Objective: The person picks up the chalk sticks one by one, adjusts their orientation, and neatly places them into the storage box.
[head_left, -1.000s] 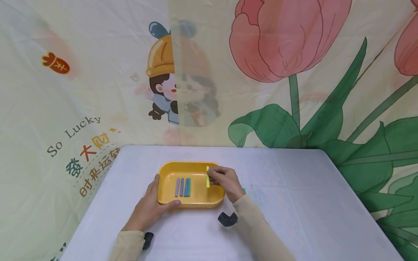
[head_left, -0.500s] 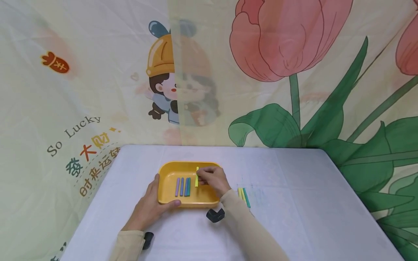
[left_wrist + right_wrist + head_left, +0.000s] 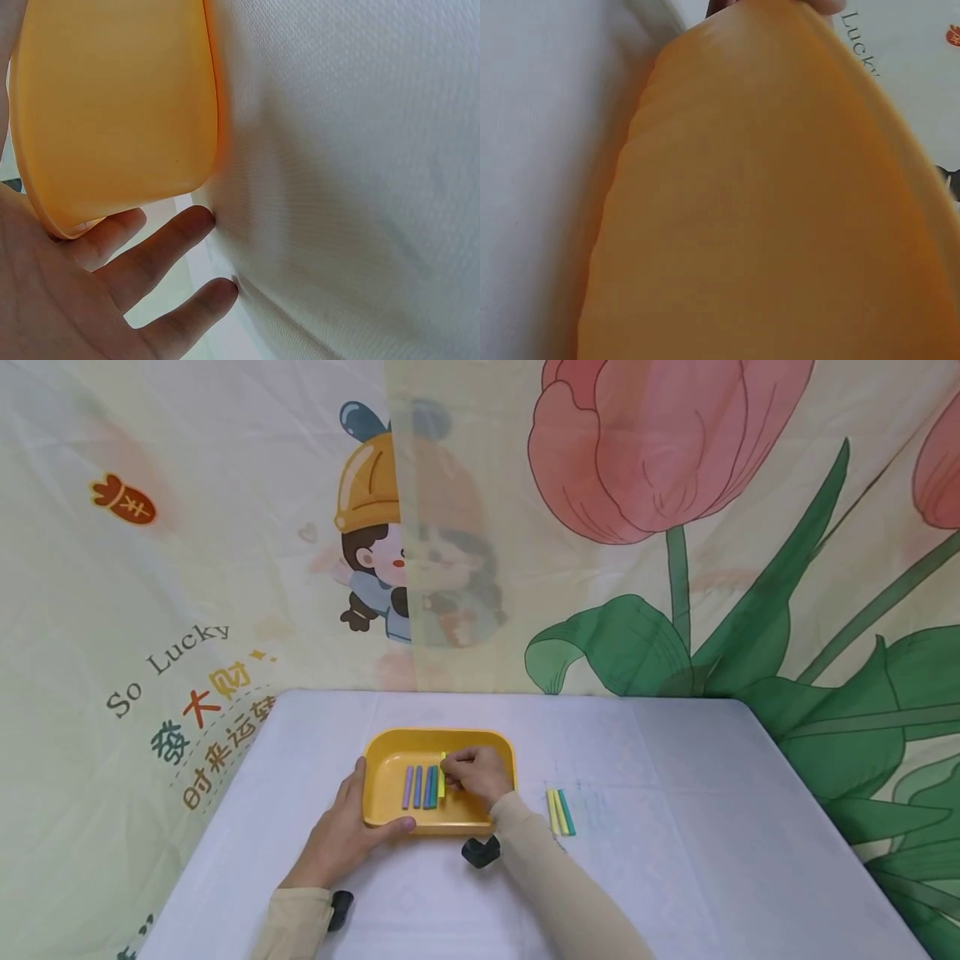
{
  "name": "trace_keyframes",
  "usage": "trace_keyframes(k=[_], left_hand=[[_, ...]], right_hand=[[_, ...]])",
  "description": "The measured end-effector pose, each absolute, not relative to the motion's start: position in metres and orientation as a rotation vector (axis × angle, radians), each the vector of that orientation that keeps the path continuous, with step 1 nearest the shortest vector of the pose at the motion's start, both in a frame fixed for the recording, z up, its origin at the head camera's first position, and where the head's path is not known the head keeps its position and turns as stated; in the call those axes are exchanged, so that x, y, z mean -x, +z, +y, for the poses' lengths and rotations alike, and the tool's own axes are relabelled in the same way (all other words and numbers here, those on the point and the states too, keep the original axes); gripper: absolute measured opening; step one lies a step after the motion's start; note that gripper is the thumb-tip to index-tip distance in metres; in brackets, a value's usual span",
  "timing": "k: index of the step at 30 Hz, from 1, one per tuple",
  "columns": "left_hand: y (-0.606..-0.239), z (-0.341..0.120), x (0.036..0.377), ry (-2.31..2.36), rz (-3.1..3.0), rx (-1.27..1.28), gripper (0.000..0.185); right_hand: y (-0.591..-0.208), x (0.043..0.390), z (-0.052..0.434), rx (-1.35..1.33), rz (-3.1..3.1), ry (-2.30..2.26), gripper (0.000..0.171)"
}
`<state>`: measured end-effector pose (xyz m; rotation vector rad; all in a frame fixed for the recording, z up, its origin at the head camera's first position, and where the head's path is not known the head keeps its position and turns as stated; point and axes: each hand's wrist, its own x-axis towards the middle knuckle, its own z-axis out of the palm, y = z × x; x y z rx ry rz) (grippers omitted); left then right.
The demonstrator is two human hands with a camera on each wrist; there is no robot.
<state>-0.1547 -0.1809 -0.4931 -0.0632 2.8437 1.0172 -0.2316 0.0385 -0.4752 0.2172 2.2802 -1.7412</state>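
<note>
We see a shallow yellow plastic tray (image 3: pixel 390 752) with rounded corners sitting on the worktop (image 3: pixel 675 860), which is covered in a pale lilac cloth. Our left hand (image 3: pixel 341 835) steadies the tray at its near left corner: the thumb lies on the rim and the fingers (image 3: pixel 161 244) are stretched almost straight beneath the tray's outer wall, as the left wrist view shows. Our right hand (image 3: pixel 474 774) reaches into the tray with its fingers pinched round a short yellow-green chalk stick (image 3: pixel 442 774), held just beside a row of three sticks, purple and blue (image 3: pixel 418 787), that lie side by side on the tray floor. To the right of the tray, on the cloth, lie three more sticks in yellow and green (image 3: pixel 560 812), close together. The right wrist view shows only the tray's orange-yellow wall.
</note>
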Motion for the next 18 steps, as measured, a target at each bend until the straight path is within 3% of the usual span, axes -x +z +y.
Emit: trace_keyframes(k=[18], left_hand=[[-0.491,-0.181,0.153,1.027,2.855,0.041,0.138]], right_hand=[[-0.484,0.239,0.026,-0.207,2.439,-1.472,0.008]])
